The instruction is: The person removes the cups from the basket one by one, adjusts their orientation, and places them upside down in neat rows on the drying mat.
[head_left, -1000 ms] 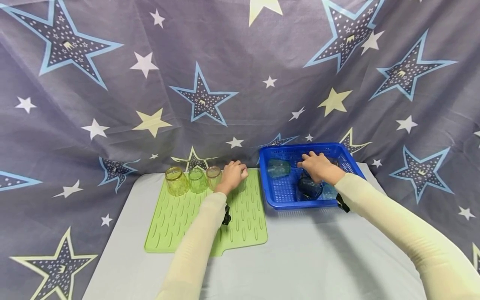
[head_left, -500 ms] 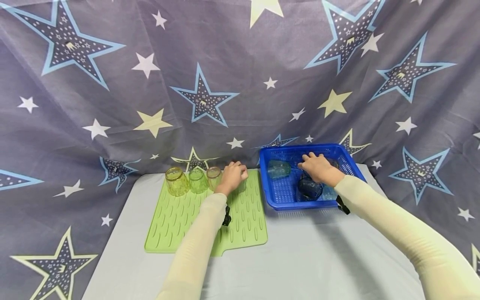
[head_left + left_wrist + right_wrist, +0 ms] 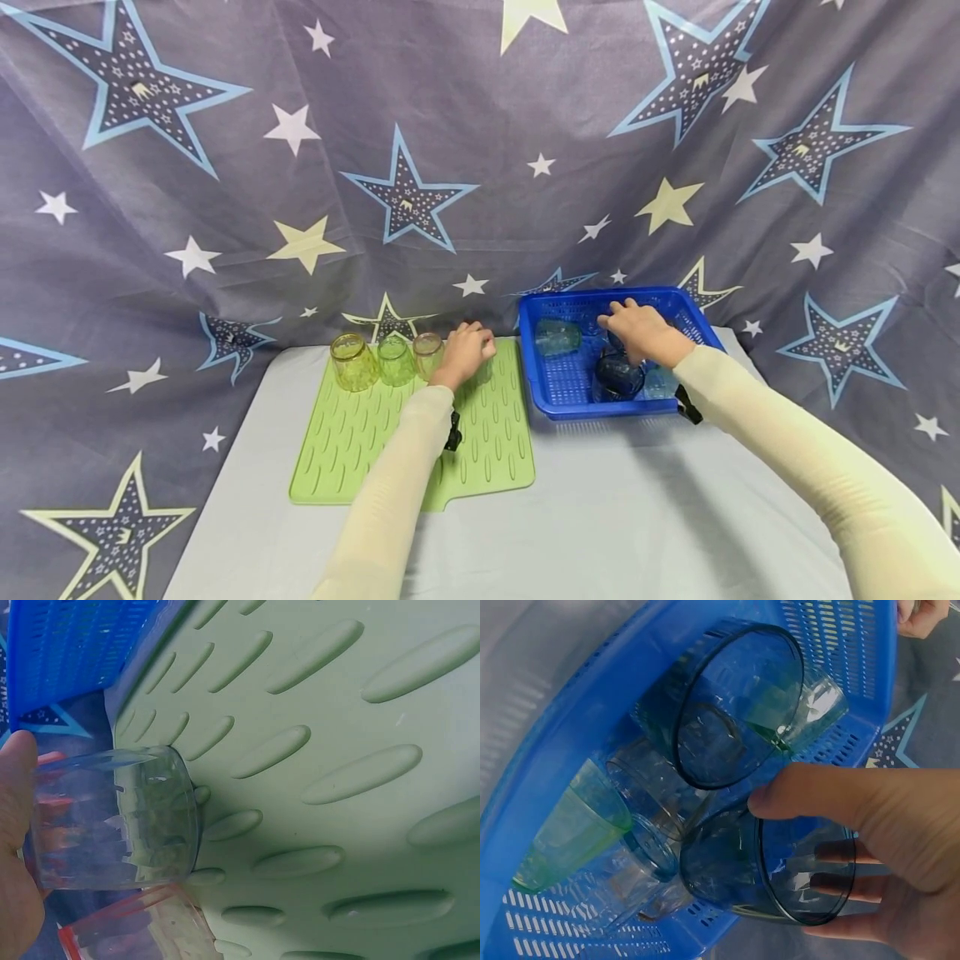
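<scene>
My left hand (image 3: 465, 352) holds a clear glass (image 3: 120, 825) at the back of the light green drying mat (image 3: 375, 458). Thumb and fingers lie around the glass's upper end in the left wrist view. Beside it stands a pinkish glass (image 3: 428, 354), then a green glass (image 3: 395, 360) and a yellow glass (image 3: 354, 363). Over the blue basket (image 3: 566, 410), my right hand (image 3: 641, 332) grips a blue glass (image 3: 720, 859) by its rim, thumb on the near side and fingers on the far side. A larger dark blue glass (image 3: 656, 712) stands close to it.
More glasses lie in the basket: a greenish one (image 3: 557, 337) at the left, a green-tinted one (image 3: 574, 825) and a clear one (image 3: 641, 776). A white cloth (image 3: 600, 517) covers the table. A star-patterned curtain (image 3: 480, 150) hangs right behind.
My right hand has shifted slightly within the basket, and part of a dark glass now shows beneath its fingers. The left hand stays where it was.
</scene>
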`<state>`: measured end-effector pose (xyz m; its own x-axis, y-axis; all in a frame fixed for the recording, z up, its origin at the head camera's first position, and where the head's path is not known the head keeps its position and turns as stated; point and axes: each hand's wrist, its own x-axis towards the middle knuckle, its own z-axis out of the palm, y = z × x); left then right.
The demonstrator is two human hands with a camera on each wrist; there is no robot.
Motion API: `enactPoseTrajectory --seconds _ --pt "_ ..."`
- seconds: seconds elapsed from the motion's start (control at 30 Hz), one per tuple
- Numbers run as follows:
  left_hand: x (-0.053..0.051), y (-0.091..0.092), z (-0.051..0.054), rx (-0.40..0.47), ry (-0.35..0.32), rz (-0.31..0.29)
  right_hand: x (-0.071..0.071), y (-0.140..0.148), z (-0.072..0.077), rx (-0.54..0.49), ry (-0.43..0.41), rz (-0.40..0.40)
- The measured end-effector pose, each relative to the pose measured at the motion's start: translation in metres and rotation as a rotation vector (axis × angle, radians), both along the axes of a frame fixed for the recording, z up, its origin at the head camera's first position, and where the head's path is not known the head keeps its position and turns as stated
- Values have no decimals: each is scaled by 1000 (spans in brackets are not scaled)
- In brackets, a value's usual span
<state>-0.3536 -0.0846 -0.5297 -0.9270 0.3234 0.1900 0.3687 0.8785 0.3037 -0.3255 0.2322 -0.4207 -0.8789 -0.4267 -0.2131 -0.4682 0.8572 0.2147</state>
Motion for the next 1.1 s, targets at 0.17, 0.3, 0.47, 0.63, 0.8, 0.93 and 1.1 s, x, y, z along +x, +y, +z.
enactPoseTrajectory --seconds 0.17,0.3,0.47,0.63,0.8,0.93,1.1 --pt "0 0 0 -2 1 -3 -4 7 8 -53 -4 -24" --pt "0 0 -2 6 28 -8 -6 15 16 -135 -4 -46" --pt "1 0 -2 6 27 -9 -5 27 31 -289 5 -48" --pt "-1 0 -2 -19 2 -3 -2 35 45 -516 -7 -41" --pt "-4 -1 -4 -25 -7 -3 1 40 49 -713 22 -25" --pt "-4 -1 -5 -22 -13 -2 3 42 49 -908 15 -41" --pt "-3 -1 -5 -17 -6 0 5 41 49 -1185 -82 -105"
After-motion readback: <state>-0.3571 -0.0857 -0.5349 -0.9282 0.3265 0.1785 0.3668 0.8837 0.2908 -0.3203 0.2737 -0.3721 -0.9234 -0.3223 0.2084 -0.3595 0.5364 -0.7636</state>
